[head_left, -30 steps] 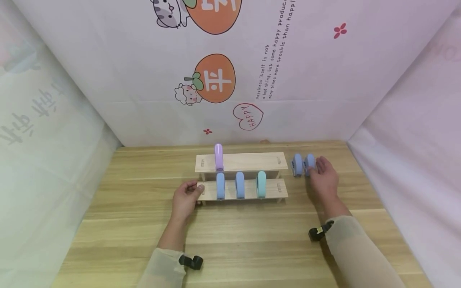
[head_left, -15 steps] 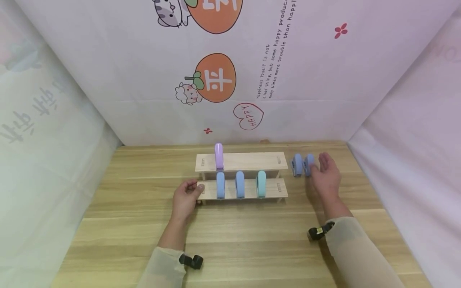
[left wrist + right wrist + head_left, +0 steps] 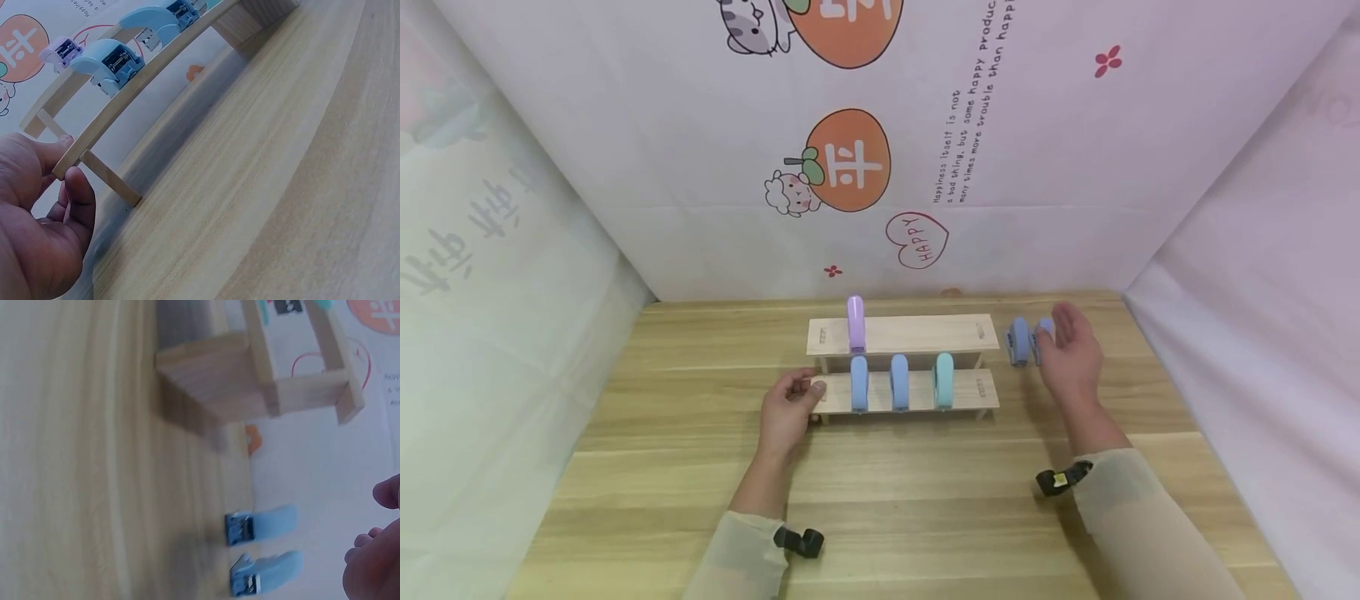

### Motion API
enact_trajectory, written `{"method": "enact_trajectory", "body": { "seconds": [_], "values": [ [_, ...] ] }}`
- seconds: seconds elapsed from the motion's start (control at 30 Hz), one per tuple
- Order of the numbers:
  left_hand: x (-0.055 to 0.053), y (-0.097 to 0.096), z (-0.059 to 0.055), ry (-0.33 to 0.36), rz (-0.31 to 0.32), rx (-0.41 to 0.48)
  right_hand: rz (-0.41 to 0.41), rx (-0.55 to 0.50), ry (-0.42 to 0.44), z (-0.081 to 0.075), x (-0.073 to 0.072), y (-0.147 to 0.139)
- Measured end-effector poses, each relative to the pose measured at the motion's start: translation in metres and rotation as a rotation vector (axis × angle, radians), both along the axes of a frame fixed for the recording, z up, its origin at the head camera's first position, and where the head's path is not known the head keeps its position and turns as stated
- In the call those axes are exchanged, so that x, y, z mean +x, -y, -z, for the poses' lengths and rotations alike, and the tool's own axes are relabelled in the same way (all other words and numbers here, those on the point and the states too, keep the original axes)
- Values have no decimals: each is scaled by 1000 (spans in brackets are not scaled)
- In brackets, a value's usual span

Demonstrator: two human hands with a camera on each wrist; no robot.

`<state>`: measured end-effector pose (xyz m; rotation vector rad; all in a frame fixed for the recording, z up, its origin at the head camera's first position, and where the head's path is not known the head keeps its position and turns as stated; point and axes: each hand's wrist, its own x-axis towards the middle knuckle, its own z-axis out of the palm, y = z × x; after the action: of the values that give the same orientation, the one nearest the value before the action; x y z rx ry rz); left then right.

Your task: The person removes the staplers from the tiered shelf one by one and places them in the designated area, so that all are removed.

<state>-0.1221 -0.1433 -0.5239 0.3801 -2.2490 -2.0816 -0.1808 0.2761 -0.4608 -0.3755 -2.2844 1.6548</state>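
Note:
My left hand (image 3: 786, 414) pinches the left end of the lower wooden shelf (image 3: 921, 400), thumb on one face and fingers on the other in the left wrist view. On that shelf stand two blue mini staplers (image 3: 859, 383) and a mint-green stapler (image 3: 943, 381). A purple stapler (image 3: 856, 323) stands at the left of the upper shelf (image 3: 928, 332). To the right of the shelves, two more blue staplers (image 3: 275, 523) stand side by side on the table. My right hand (image 3: 1071, 360), fingers extended, overlaps the outer blue stapler (image 3: 1044, 327) in the head view; the right wrist view shows them apart.
The wood-grain table (image 3: 895, 508) meets a printed white cloth backdrop (image 3: 1030, 242) just behind the shelves. White cloth walls (image 3: 1247, 317) rise on both sides. A black camera sits on each wrist.
My right hand first shifts slightly right of the outer blue stapler, then moves up and back left, covering more of it. The left hand keeps its grip; the staplers stay put.

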Motion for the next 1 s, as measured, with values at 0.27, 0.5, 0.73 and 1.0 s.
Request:
{"method": "enact_trajectory", "body": {
  "seconds": [0.27,0.5,0.73,1.0],
  "values": [
    [1,1,0,-7,-1,4,-63,1,-33,-18,6,26],
    [2,1,0,-1,10,8,-130,6,-51,-24,10,39],
    [2,1,0,0,1,12,-157,-16,-86,-25,11,54],
    [1,1,1,11,2,12,-194,-22,-99,-25,14,71]
  ]
}}
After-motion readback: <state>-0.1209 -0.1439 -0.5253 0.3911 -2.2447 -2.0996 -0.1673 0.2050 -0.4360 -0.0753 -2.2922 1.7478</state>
